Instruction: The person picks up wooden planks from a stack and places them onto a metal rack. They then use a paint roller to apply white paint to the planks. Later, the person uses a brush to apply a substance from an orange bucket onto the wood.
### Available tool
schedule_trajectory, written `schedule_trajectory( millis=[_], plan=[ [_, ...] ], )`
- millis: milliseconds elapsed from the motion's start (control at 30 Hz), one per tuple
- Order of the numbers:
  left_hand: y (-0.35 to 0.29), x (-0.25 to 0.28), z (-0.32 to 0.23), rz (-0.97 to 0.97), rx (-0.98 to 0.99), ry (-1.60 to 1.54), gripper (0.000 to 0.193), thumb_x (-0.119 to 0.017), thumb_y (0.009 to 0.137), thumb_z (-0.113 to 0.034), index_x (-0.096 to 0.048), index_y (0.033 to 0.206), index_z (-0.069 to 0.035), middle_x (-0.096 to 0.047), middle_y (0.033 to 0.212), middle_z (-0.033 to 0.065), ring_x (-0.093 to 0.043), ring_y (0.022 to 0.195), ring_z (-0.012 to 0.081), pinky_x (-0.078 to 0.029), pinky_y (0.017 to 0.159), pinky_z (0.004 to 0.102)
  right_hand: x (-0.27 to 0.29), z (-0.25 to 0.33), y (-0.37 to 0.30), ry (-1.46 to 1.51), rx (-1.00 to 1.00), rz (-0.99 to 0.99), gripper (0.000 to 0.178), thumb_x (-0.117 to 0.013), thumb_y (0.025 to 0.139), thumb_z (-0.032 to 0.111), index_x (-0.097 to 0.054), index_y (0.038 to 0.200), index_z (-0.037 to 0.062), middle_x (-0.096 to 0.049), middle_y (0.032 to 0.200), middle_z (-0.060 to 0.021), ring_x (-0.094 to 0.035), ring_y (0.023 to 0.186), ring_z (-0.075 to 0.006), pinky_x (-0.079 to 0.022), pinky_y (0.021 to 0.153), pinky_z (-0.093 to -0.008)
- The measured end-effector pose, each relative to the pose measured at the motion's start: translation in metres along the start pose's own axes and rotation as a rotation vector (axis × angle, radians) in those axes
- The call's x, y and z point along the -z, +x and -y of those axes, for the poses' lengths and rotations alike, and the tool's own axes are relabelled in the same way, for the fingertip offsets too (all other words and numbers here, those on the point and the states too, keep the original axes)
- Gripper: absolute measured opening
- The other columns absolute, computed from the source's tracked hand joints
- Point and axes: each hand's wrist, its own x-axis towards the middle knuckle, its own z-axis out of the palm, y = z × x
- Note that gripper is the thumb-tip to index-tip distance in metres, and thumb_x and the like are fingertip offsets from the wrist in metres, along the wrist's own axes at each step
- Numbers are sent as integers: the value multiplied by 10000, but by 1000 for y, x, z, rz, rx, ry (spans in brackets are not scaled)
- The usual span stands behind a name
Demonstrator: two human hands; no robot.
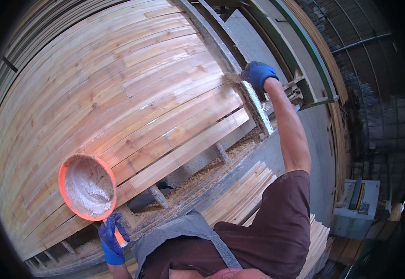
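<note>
My left hand (112, 237), in a blue glove, is closed around the handle of an orange plastic dipper (62, 188). Thick whitish paste (90, 186) coats the dipper's inside, and it is held over the near edge of the wooden boards (132, 102). Far to the right, my gloved right hand (259, 74) is closed on a putty knife (233, 77), whose blade reaches the right ends of the boards. The glove hides the knife's handle. Pale smears show on several boards, which lie side by side as a wide surface.
A paste-crusted metal rail (258, 108) runs along the boards' right ends. Sawdust-covered crossbars (158, 196) show below the near board. Loose wood strips (244, 190) are stacked beside me. A green-edged metal frame (300, 46) stands at the right, with a grey box (357, 207) farther right.
</note>
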Motion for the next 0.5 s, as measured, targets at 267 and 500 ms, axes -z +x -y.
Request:
schedule_trajectory(
  millis=[267, 500],
  plan=[
    [-7, 0, -6, 1, -1, -40, 352, -556, 946, -287, -636, 1054, 38, -543, 688, 16, -489, 525, 101, -377, 458, 245, 27, 15, -19, 599, 101, 62, 254, -649, 870, 258, -723, 975, 40, -705, 799, -97, -634, 654, -173, -525, 647, -334],
    [-15, -3, -19, 0, 21, -40, 366, -574, 933, -313, -626, 1061, 26, -525, 620, 33, -483, 455, 126, -375, 394, 265, 0, -45, -51, 1125, -67, -92, 302, -602, 933, 319, -679, 1098, 77, -676, 740, -51, -539, 495, -84, -416, 451, -227]
  ],
)
